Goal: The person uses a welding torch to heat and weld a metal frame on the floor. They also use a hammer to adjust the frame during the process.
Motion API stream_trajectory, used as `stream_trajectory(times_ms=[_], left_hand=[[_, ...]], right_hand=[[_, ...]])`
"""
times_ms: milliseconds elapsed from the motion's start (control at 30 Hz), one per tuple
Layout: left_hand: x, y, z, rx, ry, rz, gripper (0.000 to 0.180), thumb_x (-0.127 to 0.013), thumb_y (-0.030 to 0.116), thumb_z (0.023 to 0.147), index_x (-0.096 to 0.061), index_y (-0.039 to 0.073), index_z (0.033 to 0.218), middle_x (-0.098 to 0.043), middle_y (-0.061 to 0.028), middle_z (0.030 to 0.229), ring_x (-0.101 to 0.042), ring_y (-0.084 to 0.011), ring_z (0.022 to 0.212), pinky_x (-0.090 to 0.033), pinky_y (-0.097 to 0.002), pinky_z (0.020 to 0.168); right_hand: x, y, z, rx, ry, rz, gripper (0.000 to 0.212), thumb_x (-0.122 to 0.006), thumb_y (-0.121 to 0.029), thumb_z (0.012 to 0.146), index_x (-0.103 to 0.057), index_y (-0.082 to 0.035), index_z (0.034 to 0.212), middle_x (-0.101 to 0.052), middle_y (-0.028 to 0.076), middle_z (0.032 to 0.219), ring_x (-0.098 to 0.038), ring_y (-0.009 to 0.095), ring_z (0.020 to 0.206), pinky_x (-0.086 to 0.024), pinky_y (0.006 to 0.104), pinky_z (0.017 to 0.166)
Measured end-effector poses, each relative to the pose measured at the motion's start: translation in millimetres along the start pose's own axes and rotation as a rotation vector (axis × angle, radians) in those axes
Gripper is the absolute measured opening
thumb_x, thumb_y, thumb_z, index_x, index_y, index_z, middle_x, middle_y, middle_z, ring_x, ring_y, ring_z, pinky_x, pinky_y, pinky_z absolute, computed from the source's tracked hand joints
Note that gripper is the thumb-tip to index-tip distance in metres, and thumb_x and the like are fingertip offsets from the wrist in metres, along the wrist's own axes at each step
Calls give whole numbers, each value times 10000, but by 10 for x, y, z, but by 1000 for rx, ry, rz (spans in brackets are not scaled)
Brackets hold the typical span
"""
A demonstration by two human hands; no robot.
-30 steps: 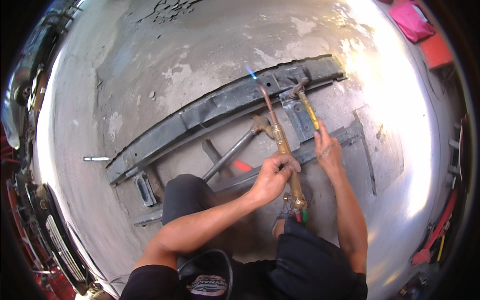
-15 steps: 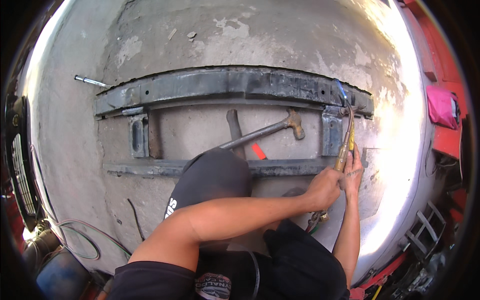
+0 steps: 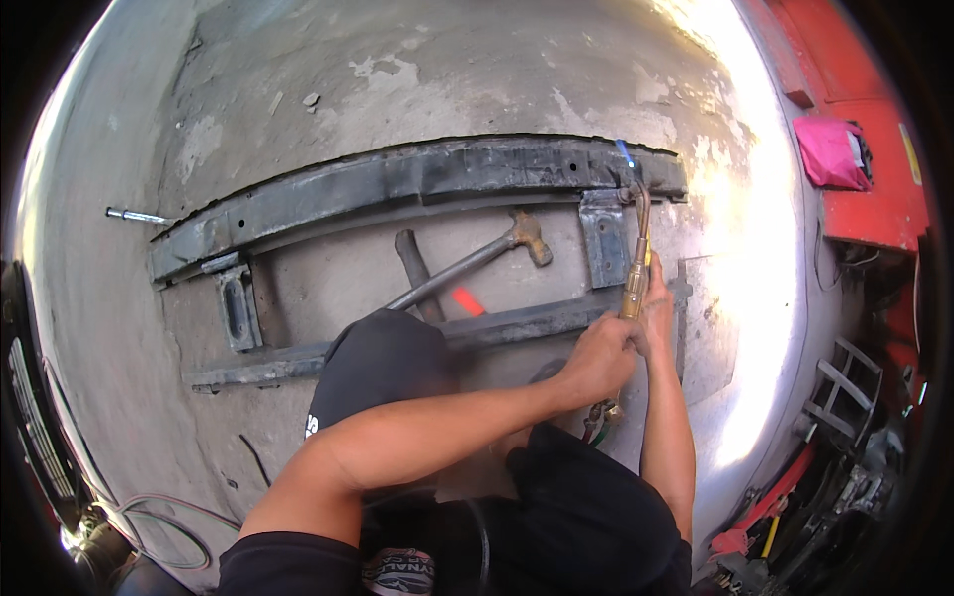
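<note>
My left hand (image 3: 601,353) is wrapped around the brass body of a gas torch (image 3: 633,290). A blue flame (image 3: 625,155) burns at its bent tip, over the right end of a dark, curved metal bumper beam (image 3: 417,179). Close beside it, my right hand (image 3: 656,308) closes around a slim yellow-handled tool (image 3: 648,250). That tool looks like a hammer; the torch neck partly hides its head, next to the right bracket (image 3: 604,238) of the beam. Hose fittings (image 3: 603,410) hang below my left hand.
A large hammer (image 3: 467,266) lies across another dark bar (image 3: 414,270) between the beam and a lower rail (image 3: 517,323), near a red piece (image 3: 468,301). A chrome tool (image 3: 137,215) lies far left. Hoses (image 3: 149,507) coil lower left. A pink bag (image 3: 830,154) sits on red metal at right.
The view has shifted and turned, so the beam now slants and sits further left in the picture. Both hands keep their hold, and the flame stays near the beam's right end.
</note>
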State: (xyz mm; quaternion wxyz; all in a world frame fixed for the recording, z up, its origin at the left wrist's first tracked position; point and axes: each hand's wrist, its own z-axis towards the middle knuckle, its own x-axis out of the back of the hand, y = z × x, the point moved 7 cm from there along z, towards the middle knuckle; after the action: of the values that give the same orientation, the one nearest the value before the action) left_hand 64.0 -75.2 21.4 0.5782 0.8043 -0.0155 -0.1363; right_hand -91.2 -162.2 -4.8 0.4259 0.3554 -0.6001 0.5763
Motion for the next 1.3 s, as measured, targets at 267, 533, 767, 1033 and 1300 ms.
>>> stream_trajectory(times_ms=[267,533,767,1033,1300], left_hand=[[161,-24,41,-51,-1,45,173,-574,-8,890,-732,19,955,-647,-213,1080,-654,-390,1026,-506,-454,927],[147,-36,67,-65,-13,66,206,-556,-11,873,-736,-14,974,-688,-233,1024,-675,-383,994,-510,-451,933],[-161,175,59,-10,-11,-14,188,-594,-4,878,-745,-2,989,-650,-263,1104,-624,-444,1094,-486,-493,978],[-299,162,121,124,-11,-89,207,-568,-20,867,-744,19,969,-631,-258,1166,-622,-448,1134,-496,-500,993],[-316,279,61,128,-26,-126,246,-530,-36,867,-738,20,986,-622,-255,1172,-629,-459,1123,-499,-496,998]], right_hand=[[318,-268,170,3,70,169,487,-452,-303,1120,-480,-88,1555,-557,153,622,-578,237,589,-472,453,625],[-57,508,99,39,-115,71,468,-510,-261,1092,-555,-8,1484,-686,194,854,-679,242,821,-523,393,771],[451,758,-785,-103,37,280,508,-567,-303,1085,-581,85,1414,-738,104,1022,-630,149,767,-522,307,685],[964,1309,-1680,-756,-239,355,458,-601,-281,1048,-596,60,1354,-491,-2,594,-440,103,420,-364,285,363],[1300,1507,-1931,-417,-626,-289,383,-702,-165,942,-691,36,1268,-724,181,814,-704,285,661,-557,379,590]])
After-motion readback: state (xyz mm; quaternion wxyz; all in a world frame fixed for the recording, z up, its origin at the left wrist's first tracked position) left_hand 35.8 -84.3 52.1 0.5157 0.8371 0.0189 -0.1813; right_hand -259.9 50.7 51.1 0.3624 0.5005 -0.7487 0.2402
